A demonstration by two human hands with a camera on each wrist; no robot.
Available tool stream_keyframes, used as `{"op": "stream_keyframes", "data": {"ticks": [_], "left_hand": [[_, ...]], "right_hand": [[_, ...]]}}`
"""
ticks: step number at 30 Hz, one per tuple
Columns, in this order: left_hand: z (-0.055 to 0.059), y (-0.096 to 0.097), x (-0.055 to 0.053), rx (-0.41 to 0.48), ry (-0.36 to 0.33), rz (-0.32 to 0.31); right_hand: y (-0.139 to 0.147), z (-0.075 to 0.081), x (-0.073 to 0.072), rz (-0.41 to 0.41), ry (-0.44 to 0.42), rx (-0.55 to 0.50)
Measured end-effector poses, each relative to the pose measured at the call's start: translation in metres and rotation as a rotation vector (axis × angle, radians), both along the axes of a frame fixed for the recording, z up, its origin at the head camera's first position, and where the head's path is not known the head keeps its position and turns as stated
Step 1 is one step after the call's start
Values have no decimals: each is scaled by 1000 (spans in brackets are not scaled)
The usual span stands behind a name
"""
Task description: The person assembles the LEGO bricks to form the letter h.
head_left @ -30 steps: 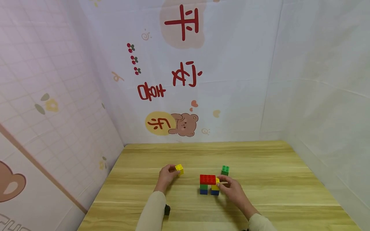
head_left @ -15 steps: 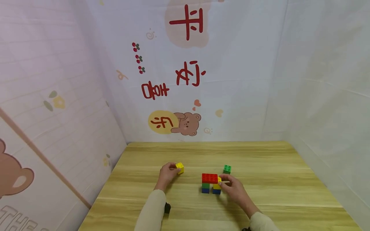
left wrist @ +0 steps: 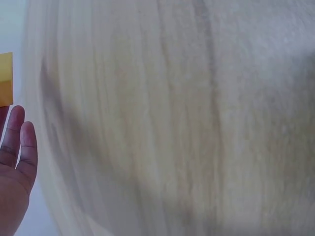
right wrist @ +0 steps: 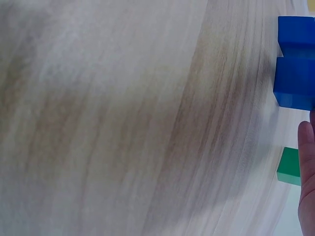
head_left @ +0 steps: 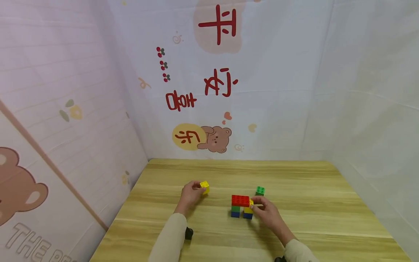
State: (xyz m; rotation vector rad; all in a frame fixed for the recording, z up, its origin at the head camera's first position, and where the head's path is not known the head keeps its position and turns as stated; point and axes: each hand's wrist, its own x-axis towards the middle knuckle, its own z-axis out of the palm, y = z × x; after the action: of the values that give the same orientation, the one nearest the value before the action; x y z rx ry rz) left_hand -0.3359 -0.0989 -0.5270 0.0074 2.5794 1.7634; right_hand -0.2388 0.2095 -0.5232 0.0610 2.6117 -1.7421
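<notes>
Basically, a bright yellow studded bldg block (head_left: 204, 186), small, squarish & w/ clean edges, is held above or on the table, L of centre; whether its base is touching can't be told. It is pinched btwn thumb & fingers of the L hand (head_left: 190, 194); in the L wrist view it's cut off by the frame edge. To its R, well apart, a small block arch (head_left: 240, 204) is stood upright: a long red brick (head_left: 240, 199), studs up, is laid across two legs, the L one made of a green block (head_left: 235, 209) on a blue block (head_left: 235, 214), the R one of a second yellow block (head_left: 247, 210) on a second blue block (head_left: 247, 215). That second yellow block is pinched at its R side by the R hand (head_left: 266, 212), so it's partly hidden by fingertips & by the red brick. Just behind the R hand, a separate green block (head_left: 260, 190) is set on the wood-grain table (head_left: 209, 240); in the R wrist view it's partly covered by a finger. Behind, a white cloth backdrop (head_left: 278, 91) is hung, printed w/ a bear & red characters.
</notes>
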Motion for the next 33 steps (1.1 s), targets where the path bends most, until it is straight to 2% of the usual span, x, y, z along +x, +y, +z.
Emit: {"op": "stream_keyframes", "data": {"ticks": [3, 9, 19, 20, 26, 27, 33], "left_hand": [[3, -1, 0, 10, 17, -19], [8, 1, 0, 56, 4, -51], [28, 9, 10, 116, 34, -110], [34, 9, 14, 122, 33, -118], [40, 10, 16, 156, 28, -145], [36, 10, 14, 164, 31, -146], [46, 14, 20, 189, 57, -168]], "right_hand": [[0, 0, 0, -4, -3, 5], [0, 0, 0, -4, -3, 7], [0, -4, -1, -11, -20, 10], [0, -4, -1, -8, -18, 9], [0, -4, -2, -1, -18, 7], [0, -4, -3, -1, -21, 9], [0, -4, -3, -7, -20, 14]]}}
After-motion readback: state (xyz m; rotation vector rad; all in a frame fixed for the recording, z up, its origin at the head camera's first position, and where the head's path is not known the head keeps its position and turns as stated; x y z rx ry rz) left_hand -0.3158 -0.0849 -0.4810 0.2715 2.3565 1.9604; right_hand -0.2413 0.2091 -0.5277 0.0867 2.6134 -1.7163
